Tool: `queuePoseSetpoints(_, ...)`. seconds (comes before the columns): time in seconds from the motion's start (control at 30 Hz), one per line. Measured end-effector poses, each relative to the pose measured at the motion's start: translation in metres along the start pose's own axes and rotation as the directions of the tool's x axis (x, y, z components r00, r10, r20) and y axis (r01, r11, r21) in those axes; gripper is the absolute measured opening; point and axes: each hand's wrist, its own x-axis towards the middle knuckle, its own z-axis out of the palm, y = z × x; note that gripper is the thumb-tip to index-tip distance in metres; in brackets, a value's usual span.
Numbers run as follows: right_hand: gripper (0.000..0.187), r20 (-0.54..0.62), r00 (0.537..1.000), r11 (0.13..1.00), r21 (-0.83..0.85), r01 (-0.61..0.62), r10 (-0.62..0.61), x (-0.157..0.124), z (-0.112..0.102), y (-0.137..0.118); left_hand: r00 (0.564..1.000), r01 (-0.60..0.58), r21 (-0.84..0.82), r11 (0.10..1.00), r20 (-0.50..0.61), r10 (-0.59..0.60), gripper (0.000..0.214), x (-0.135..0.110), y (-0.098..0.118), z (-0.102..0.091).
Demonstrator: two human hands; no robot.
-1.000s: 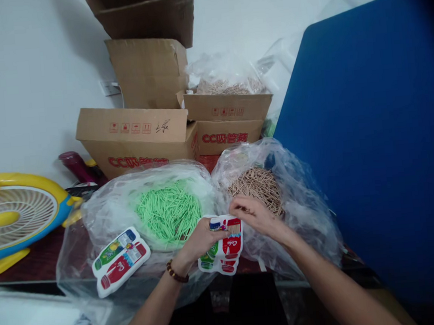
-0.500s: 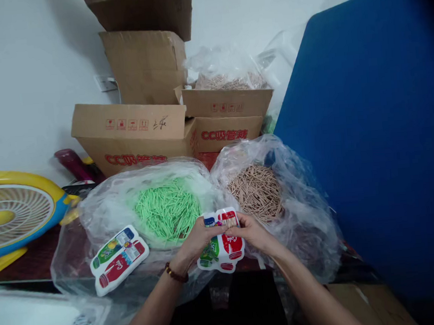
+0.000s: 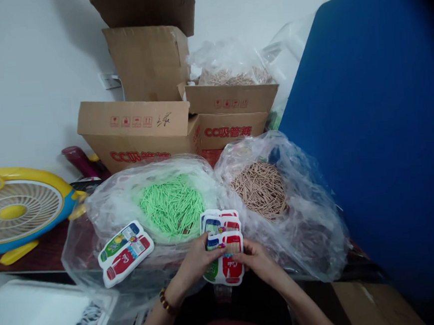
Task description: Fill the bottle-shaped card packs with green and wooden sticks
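Observation:
My left hand and my right hand both grip a bottle-printed plastic pack near the table's front edge, left hand on its left side, right hand on its right. A second pack of the same kind lies just behind it against the bags. A third pack rests to the left on the plastic. Behind them sit a clear bag of green sticks and a clear bag of tan sticks.
Cardboard boxes are stacked against the white wall, one holding another bag of tan sticks. A yellow and blue fan stands at the left. A blue panel walls off the right side. A white tray sits at lower left.
My right hand left the tan sticks and came onto the pack. Both hands then drew a pack toward me, leaving another pack lying behind it.

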Motion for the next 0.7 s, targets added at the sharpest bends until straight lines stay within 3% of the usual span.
queuePoseSetpoints(0.13,0.029,-0.135,0.99,0.978,-0.211,-0.003,-0.026,0.011,-0.004,0.001,0.976,-0.129,0.346,0.93,-0.123,0.181,0.038,0.005,-0.012,-0.002)
queuePoseSetpoints(0.2,0.024,-0.206,0.974,0.883,-0.469,-0.013,-0.095,0.022,-0.006,-0.004,0.952,-0.102,0.555,0.825,-0.187,0.243,0.042,0.014,-0.017,-0.002)
queuePoseSetpoints(0.27,0.019,-0.257,0.955,0.731,-0.679,-0.067,-0.151,0.029,-0.007,-0.009,0.935,-0.058,0.669,0.741,-0.225,0.276,0.047,0.023,-0.023,-0.002)
queuePoseSetpoints(0.33,0.023,-0.289,0.938,0.662,-0.744,-0.093,-0.193,0.034,-0.008,-0.012,0.926,-0.062,0.691,0.721,-0.23,0.3,0.051,0.029,-0.03,-0.001)
queuePoseSetpoints(0.47,0.045,-0.351,0.893,0.651,-0.754,-0.091,-0.281,0.044,-0.01,-0.013,0.914,-0.099,0.645,0.758,-0.242,0.325,0.06,0.033,-0.042,0.0)
queuePoseSetpoints(0.57,0.051,-0.358,0.9,0.607,-0.782,-0.144,-0.248,0.055,-0.012,-0.014,0.928,-0.07,0.627,0.776,-0.244,0.282,0.075,0.034,-0.045,-0.001)
queuePoseSetpoints(0.7,0.055,-0.355,0.913,0.709,-0.696,-0.115,-0.2,0.07,-0.012,-0.013,0.956,-0.02,0.627,0.778,-0.216,0.198,0.085,0.038,-0.048,-0.004)
